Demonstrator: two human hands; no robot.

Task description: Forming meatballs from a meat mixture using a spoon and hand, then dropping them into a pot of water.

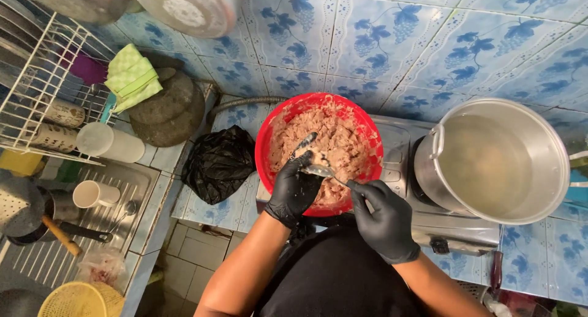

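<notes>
Right hand point(384, 222) grasps a spoon point(324, 172) pointing up-left into the mixture-clutching left hand point(295, 185).

Steel pot point(499, 161) of water on stove point(456, 231), black bag point(218, 164), white cup point(92, 194), dish rack point(37, 90).

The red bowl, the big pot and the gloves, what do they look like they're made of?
The red bowl looks like plastic: vivid even colour, soft gloss. The big pot seems to be aluminium or steel: dull silvery sheen, thin rolled rim. The gloves, left hand and right hand, look like black nitrile or latex: thin, tight, wrinkled.
</notes>
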